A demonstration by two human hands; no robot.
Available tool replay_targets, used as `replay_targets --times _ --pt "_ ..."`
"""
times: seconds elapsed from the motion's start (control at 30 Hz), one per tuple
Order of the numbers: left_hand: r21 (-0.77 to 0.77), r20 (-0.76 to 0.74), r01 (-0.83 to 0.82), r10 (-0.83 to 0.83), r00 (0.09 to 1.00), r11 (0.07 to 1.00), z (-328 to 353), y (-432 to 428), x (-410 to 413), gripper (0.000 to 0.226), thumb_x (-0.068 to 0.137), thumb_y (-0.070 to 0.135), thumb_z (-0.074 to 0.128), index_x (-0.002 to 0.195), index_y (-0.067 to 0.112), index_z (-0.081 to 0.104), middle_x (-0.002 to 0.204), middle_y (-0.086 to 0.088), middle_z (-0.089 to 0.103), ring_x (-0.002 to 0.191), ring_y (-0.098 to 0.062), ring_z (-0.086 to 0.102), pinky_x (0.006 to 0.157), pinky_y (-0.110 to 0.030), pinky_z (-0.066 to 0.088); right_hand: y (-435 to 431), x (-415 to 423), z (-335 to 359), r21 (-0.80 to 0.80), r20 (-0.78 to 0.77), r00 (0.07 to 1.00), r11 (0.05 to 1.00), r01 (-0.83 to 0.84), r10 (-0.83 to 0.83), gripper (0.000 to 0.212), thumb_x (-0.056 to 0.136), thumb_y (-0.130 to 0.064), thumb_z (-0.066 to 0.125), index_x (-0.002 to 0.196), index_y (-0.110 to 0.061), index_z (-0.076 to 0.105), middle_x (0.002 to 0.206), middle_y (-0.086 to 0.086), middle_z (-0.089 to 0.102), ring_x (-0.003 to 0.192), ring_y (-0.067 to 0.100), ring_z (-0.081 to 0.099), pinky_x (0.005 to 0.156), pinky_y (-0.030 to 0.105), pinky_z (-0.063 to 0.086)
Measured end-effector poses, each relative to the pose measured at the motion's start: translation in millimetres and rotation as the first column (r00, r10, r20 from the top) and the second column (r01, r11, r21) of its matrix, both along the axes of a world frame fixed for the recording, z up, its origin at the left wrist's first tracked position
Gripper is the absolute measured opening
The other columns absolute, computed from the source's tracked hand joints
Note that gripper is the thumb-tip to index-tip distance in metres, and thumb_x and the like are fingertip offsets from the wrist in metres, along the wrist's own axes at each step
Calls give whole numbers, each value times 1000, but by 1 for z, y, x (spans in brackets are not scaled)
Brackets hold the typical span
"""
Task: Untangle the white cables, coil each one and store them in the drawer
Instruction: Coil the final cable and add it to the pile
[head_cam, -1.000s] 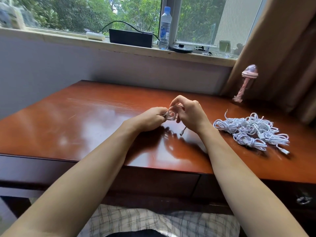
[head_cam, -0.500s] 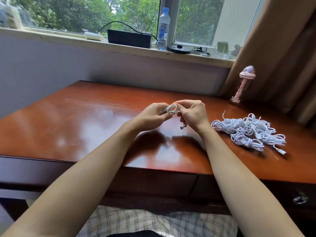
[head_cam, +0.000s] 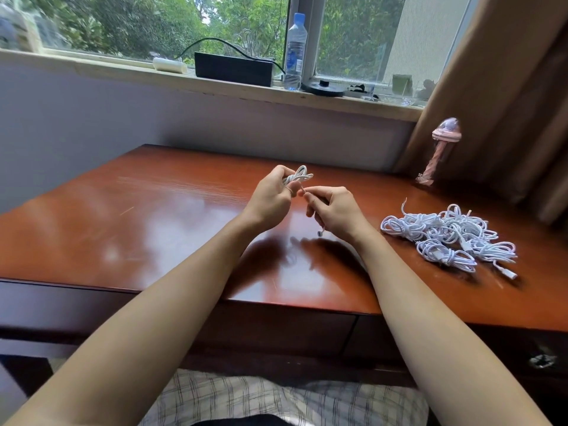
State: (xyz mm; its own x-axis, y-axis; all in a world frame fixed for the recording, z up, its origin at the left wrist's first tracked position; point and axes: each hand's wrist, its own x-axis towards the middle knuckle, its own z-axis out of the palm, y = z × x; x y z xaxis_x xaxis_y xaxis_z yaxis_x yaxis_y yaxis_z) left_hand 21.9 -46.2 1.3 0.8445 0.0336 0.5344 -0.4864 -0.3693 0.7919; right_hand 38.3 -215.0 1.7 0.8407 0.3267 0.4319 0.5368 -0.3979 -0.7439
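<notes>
White cable coil point(head_cam: 297, 176) sits gripped in the left hand point(head_cam: 272, 195), left of the tangled pile point(head_cam: 445, 238). The right hand point(head_cam: 335, 210), nearer that pile, pinches its loose end. Risk: a slackened grip would let loops spring apart, and the dangling plug point(head_cam: 319, 233) could snag.

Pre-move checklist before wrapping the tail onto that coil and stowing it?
1. Coil gripped in left hand: ok.
2. Tail pinched by right hand: ok.
3. Held cable clear of pile: ok, no strand seen linking them.
4. Tail wrapped: not ok, its plug dangles above the table.
5. Drawer open: not ok, drawer front looks shut.
</notes>
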Motion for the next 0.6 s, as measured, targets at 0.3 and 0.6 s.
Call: replay_targets --times 0.3,0.6 --pt "86 128 -210 198 972 974 -3 4 2 3 99 3 56 97 6 56 77 7 61 69 -1 55 61 -8 36 10 -5 -5 -231 70 993 969 -81 100 20 104 -23 56 115 -17 71 65 0 63 53 5 48 57 21 42" --pt "289 178 -353 312 933 890 -11 16 11 9 92 -5 56 96 2 54 100 -17 69 91 -36 63 76 -44 51 12 0 -4 -483 207 978 872 74 32 11 96 -22 63 105 -22 69 78 -2 74 70 19 68 73 35 55"
